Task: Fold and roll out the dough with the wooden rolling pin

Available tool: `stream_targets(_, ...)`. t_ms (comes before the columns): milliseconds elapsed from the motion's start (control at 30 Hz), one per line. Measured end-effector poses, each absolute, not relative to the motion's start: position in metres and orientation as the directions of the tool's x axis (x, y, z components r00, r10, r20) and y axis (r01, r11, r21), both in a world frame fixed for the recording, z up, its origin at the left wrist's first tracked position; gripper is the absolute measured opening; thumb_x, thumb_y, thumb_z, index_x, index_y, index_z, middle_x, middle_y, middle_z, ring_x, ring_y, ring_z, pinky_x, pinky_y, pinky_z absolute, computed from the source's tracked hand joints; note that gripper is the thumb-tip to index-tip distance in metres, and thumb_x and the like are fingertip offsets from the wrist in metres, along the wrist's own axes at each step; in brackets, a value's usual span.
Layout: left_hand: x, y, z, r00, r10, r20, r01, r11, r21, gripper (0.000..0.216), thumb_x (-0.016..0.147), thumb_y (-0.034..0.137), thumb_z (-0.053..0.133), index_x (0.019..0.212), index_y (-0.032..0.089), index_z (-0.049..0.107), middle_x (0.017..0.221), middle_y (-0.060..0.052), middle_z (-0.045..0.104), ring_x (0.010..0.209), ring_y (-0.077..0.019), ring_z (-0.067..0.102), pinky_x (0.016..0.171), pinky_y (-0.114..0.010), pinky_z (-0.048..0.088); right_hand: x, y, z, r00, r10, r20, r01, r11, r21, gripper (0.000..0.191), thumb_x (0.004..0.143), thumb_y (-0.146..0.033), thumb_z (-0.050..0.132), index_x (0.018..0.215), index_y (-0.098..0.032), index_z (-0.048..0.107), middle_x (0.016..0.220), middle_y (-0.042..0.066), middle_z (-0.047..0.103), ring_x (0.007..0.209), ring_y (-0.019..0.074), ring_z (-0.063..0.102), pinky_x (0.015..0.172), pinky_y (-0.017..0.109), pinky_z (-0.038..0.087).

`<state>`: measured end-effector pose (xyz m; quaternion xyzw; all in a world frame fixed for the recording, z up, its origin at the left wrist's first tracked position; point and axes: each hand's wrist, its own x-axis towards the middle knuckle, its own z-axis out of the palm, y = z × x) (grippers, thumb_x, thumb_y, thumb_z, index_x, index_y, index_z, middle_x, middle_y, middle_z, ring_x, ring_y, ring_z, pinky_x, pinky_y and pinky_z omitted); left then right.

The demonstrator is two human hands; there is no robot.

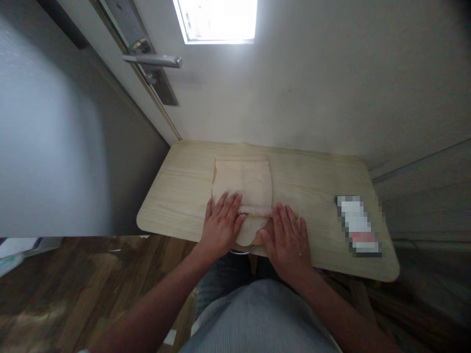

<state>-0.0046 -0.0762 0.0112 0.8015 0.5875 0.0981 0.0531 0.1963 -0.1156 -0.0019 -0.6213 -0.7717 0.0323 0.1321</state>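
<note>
A pale peach piece of folded fabric (243, 181) lies on the light wood tabletop (309, 181), its top part a neat rectangle. Toward me, a lower flap of it shows a tan patch near my right hand. Whether it is a garment or a plain cloth I cannot tell. My left hand (222, 223) rests flat on the fabric's lower left, fingers stretched forward. Palm down, my right hand (289, 240) lies at its lower right edge, with the fingers extended and the thumb by the tan patch. Both hands cover parts of the lower fold.
A blurred-out phone-like object (358, 228) lies on the table's right side. Behind the table stands a door with a metal handle (154, 60) and a bright window pane (221, 19). A grey panel (55, 147) rises at left above the wooden floor (95, 289).
</note>
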Motion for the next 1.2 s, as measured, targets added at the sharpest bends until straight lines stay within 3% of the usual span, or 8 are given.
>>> stream_targets(200,0.001,-0.033,0.01,0.259,0.957,0.134,0.944,-0.28,0.177,0.057,0.102,0.05,0.031,0.156,0.03,0.03,0.161,-0.002,0.035,0.152,-0.0257,0.021,0.124,-0.055,0.011,0.194,-0.067,-0.007,-0.147,0.963,0.226,0.962,0.193,-0.194,0.066,0.102,-0.047,0.034,0.154,-0.007,0.032,0.158,0.02,0.035,0.148,0.0322,0.025,0.118,0.061,0.011)
stream_targets(400,0.007,0.048,0.01,0.222,0.959,0.175,0.948,-0.254,0.19,0.055,0.102,0.051,0.026,0.154,0.032,0.034,0.163,-0.004,0.031,0.151,-0.0292,0.022,0.121,-0.058,0.012,0.188,0.022,0.0,-0.089,0.969,0.231,0.979,0.128,-0.158,0.062,0.102,-0.05,0.029,0.151,-0.013,0.04,0.157,0.017,0.037,0.145,0.0356,0.027,0.115,0.066,0.01)
stream_targets(633,0.01,0.1,0.01,0.163,0.964,0.209,0.954,-0.207,0.214,0.058,0.102,0.048,0.027,0.155,0.027,0.031,0.164,-0.009,0.026,0.151,-0.0335,0.018,0.119,-0.063,0.011,0.184,0.085,0.007,-0.015,0.992,0.128,0.984,0.037,-0.174,0.067,0.099,-0.055,0.032,0.153,-0.016,0.037,0.158,0.018,0.034,0.144,0.0404,0.028,0.111,0.071,0.016)
stream_targets(900,0.008,0.013,0.01,0.193,0.961,0.198,0.956,-0.23,0.181,0.058,0.102,0.05,0.028,0.155,0.026,0.032,0.163,-0.007,0.031,0.15,-0.0294,0.024,0.121,-0.057,0.014,0.187,-0.013,-0.001,-0.095,0.968,0.233,0.975,0.138,-0.175,0.062,0.102,-0.047,0.03,0.153,-0.011,0.034,0.158,0.017,0.036,0.146,0.0354,0.027,0.115,0.065,0.013)
stream_targets(1033,0.007,-0.042,0.006,0.209,0.961,0.181,0.961,-0.236,0.146,0.059,0.103,0.049,0.028,0.157,0.026,0.026,0.163,-0.004,0.029,0.153,-0.0254,0.018,0.123,-0.055,0.012,0.191,-0.067,-0.011,-0.159,0.952,0.263,0.965,0.206,-0.161,0.065,0.103,-0.046,0.032,0.155,-0.007,0.029,0.157,0.02,0.036,0.148,0.0323,0.025,0.118,0.06,0.012)
stream_targets(1200,0.009,-0.007,0.006,0.172,0.967,0.187,0.972,-0.197,0.125,0.063,0.101,0.053,0.027,0.157,0.024,0.026,0.164,-0.006,0.029,0.153,-0.027,0.018,0.123,-0.055,0.012,0.188,-0.023,-0.011,-0.139,0.952,0.273,0.972,0.183,-0.145,0.067,0.102,-0.05,0.03,0.154,-0.008,0.032,0.157,0.02,0.036,0.147,0.033,0.025,0.117,0.062,0.01)
